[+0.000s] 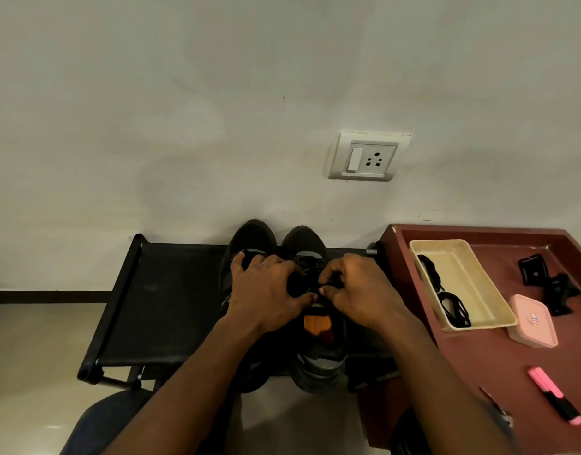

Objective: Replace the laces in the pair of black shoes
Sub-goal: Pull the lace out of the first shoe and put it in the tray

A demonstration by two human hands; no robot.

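the pair of black shoes stands side by side on a black fabric rack (171,290), toes toward the wall at 12 o'clock. the left hand (269,290) lies over the left shoe (249,238) with its fingers spread apart, thumb reaching to the right shoe (307,241). the right hand (358,287) has its fingers curled and pinched on a black lace (310,267) at that shoe's eyelets. at 3 o'clock of the shoes, a maroon tabletop (499,362) carries a cream tray (473,277) with spare black laces (453,303).
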